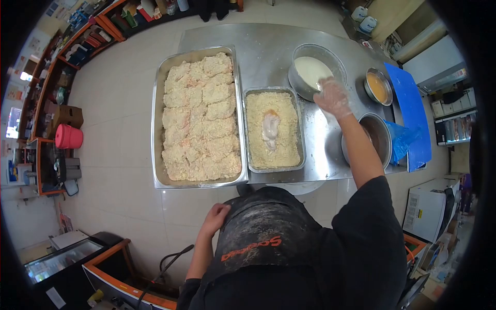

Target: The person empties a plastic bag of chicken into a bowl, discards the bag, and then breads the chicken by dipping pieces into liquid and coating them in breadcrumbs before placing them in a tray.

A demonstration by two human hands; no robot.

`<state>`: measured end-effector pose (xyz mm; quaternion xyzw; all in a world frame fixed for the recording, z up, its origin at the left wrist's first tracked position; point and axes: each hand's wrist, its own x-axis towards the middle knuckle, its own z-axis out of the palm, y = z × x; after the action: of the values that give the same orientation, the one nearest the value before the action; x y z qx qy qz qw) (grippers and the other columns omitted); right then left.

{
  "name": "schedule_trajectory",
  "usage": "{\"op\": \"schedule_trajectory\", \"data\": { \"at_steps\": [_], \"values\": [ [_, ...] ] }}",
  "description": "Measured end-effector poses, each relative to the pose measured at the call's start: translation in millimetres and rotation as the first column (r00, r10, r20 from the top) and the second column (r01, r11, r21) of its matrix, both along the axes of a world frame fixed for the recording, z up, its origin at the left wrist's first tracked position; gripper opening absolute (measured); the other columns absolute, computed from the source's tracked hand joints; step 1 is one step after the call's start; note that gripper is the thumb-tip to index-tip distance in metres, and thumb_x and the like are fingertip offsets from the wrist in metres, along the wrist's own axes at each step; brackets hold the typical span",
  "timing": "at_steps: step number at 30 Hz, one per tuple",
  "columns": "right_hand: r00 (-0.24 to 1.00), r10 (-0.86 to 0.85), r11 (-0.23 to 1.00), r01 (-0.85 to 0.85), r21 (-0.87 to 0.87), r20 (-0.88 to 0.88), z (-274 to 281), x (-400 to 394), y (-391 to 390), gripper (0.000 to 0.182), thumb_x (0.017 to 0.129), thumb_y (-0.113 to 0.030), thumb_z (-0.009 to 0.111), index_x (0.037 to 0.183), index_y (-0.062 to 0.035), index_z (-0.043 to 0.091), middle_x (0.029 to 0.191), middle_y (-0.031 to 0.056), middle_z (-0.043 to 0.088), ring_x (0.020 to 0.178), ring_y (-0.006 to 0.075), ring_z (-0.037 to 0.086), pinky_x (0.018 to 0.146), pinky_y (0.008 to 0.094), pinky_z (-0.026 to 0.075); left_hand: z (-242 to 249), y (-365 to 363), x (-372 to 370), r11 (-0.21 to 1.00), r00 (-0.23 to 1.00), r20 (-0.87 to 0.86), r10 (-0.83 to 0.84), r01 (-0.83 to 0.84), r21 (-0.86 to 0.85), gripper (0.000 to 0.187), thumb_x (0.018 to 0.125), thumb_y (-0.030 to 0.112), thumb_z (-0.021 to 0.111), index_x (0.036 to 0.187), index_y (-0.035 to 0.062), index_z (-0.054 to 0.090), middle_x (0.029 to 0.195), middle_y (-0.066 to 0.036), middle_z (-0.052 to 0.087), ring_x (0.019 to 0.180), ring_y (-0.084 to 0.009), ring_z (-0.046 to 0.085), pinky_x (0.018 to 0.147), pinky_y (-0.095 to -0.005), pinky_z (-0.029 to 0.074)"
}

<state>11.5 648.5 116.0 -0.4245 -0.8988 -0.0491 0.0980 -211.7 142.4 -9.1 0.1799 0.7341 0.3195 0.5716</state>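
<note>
My right hand (333,98), in a clear plastic glove smeared with white, reaches over the near rim of a round metal pot (296,88) of white batter (312,71). Its fingers look loosely apart and hold nothing I can see. To its left, a pale, wet piece of meat (270,129) lies on the crumbs (263,152) in a small metal tray (303,150). Beside that stands a large metal tray (158,103), filled with rows of crumb-coated pieces (199,119). My left hand (216,216) is bare, its fingers curled against my flour-dusted black apron (263,222).
On the steel table (258,41), a bowl of orange liquid (378,87) and a deep metal pot (380,132) stand at the right. A blue plastic bag (403,142) and blue board (413,113) lie at the right edge. Shelves (90,44) line the left wall.
</note>
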Motion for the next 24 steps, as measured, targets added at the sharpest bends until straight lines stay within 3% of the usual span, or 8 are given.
{"op": "schedule_trajectory", "data": {
  "at_steps": [1,5,9,12,16,19,21,24],
  "values": [
    [0.99,-0.024,0.998,0.032,-0.059,0.139,-7,11,0,0.022,0.083,-0.018,0.062,0.1,-0.004,0.064,0.104,0.0205,0.062,0.095,0.0358,0.065,0.083,0.0455,0.054,13,25,10,0.992,0.999,-0.005,-0.052,0.052,0.113,0.044,0.094,0.042,0.062,0.106,-0.0001,0.063,0.093,-0.009,0.065,0.085,-0.0165,0.058,0.08,-0.0284,0.047],
    [0.995,-0.093,0.994,0.091,-0.057,-0.033,-29,24,-21,0.018,0.088,-0.019,0.063,0.096,-0.0038,0.062,0.098,0.0189,0.062,0.089,0.0372,0.066,0.079,0.0461,0.054,7,108,45,0.955,0.941,0.184,-0.283,0.26,0.14,0.05,0.095,0.048,0.059,0.119,0.0034,0.058,0.096,-0.008,0.063,0.078,-0.0144,0.057,0.071,-0.0273,0.047],
    [0.997,-0.061,0.996,0.058,-0.067,-0.044,-25,41,-45,0.016,0.091,-0.019,0.061,0.097,-0.0035,0.06,0.097,0.018,0.061,0.085,0.0382,0.066,0.076,0.0452,0.055,13,153,64,0.99,0.742,0.661,0.115,-0.138,-0.017,0.044,0.096,0.049,0.057,0.115,0.0098,0.052,0.087,-0.004,0.06,0.062,-0.0114,0.05,0.053,-0.0257,0.039],
    [0.998,-0.046,0.995,0.043,-0.092,-0.032,-12,53,-68,0.016,0.092,-0.018,0.06,0.098,-0.0035,0.06,0.096,0.0181,0.061,0.084,0.0383,0.066,0.074,0.0449,0.056,15,154,73,0.922,0.598,0.723,0.346,-0.358,-0.145,0.035,0.099,0.045,0.054,0.102,0.0102,0.05,0.083,-0.001,0.058,0.058,-0.0111,0.046,0.047,-0.0248,0.034],
    [0.996,-0.063,0.985,0.051,-0.167,-0.068,-11,61,-86,0.024,0.088,-0.014,0.063,0.107,-0.0003,0.057,0.101,0.0215,0.059,0.092,0.0402,0.063,0.08,0.0449,0.054,13,144,73,0.88,0.641,0.64,0.425,-0.457,-0.126,0.031,0.099,0.041,0.057,0.104,0.0108,0.049,0.085,-0.002,0.057,0.06,-0.0107,0.046,0.047,-0.025,0.034],
    [0.986,-0.103,0.995,0.102,-0.018,-0.129,15,42,-129,0.035,0.087,-0.018,0.064,0.113,0.0037,0.056,0.107,0.0235,0.058,0.104,0.039,0.061,0.089,0.0416,0.052,13,131,63,0.9,0.681,0.619,0.392,-0.423,-0.105,0.029,0.099,0.039,0.057,0.104,0.0115,0.049,0.087,-0.002,0.057,0.061,-0.01,0.046,0.047,-0.0245,0.034],
    [0.994,-0.019,0.996,0.01,-0.086,-0.106,-7,32,-160,0.05,0.085,-0.019,0.063,0.122,0.0092,0.048,0.124,0.0288,0.051,0.115,0.0417,0.053,0.102,0.0453,0.043,18,125,59,0.905,0.715,0.58,0.39,-0.414,-0.098,0.029,0.099,0.04,0.056,0.104,0.0117,0.051,0.088,-0.002,0.057,0.059,-0.0086,0.046,0.047,-0.0234,0.033],
    [0.987,-0.132,0.777,0.043,-0.628,-0.096,-10,-16,-216,0.069,0.083,-0.028,0.066,0.133,0.0109,0.037,0.133,0.0336,0.042,0.118,0.046,0.05,0.105,0.0459,0.04,21,120,59,0.918,0.72,0.59,0.366,-0.383,-0.102,0.031,0.099,0.041,0.056,0.105,0.0113,0.05,0.089,-0.003,0.057,0.058,-0.0085,0.046,0.046,-0.0229,0.032]
  ]
}}
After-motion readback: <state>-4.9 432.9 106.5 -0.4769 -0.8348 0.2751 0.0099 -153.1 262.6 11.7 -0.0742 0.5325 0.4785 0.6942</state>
